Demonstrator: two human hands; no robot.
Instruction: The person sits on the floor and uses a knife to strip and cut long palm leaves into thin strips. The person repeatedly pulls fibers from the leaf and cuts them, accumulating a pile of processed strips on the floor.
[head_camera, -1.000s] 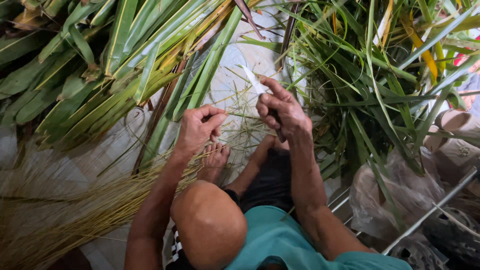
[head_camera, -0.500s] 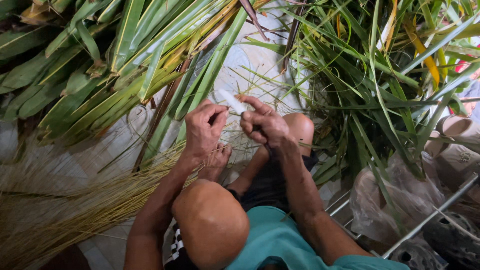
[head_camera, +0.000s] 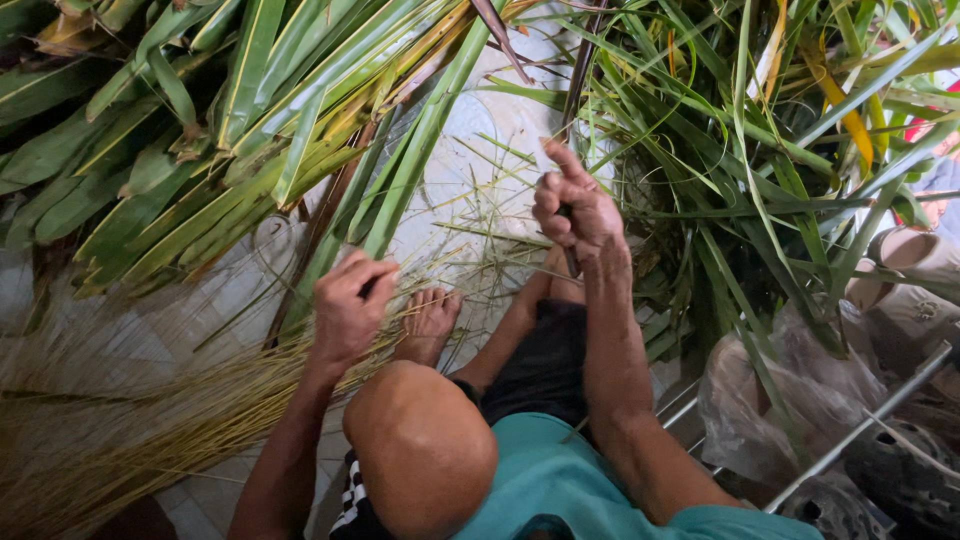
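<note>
Seen from above, a person in a teal shirt sits on a pale tiled floor (head_camera: 240, 290) among heaps of palm fronds. The left hand (head_camera: 350, 305) is clenched low over the floor, gripping something thin that I cannot make out, just above a thick bundle of leaf ribs (head_camera: 130, 430). These ribs are long, stiff, straw-coloured sticks, thin as wire, lying side by side and fanning out towards the lower left. The right hand (head_camera: 572, 210) is raised higher, closed around the dark handle of a small knife (head_camera: 570, 255), with the forefinger pointing up; the blade is hidden.

A bare foot (head_camera: 428, 322) rests on the floor beside the left hand, touching the ends of the ribs. Loose green and yellow strips lie scattered on the tiles between the two hands.

To the upper left lie broad, flat, glossy green fronds (head_camera: 230, 130), some with yellowing edges. To the right stands a tangle of narrower, pointed green leaves (head_camera: 760, 170). At lower right sits a crumpled clear plastic bag (head_camera: 790, 400) beside a metal bar (head_camera: 870, 425).
</note>
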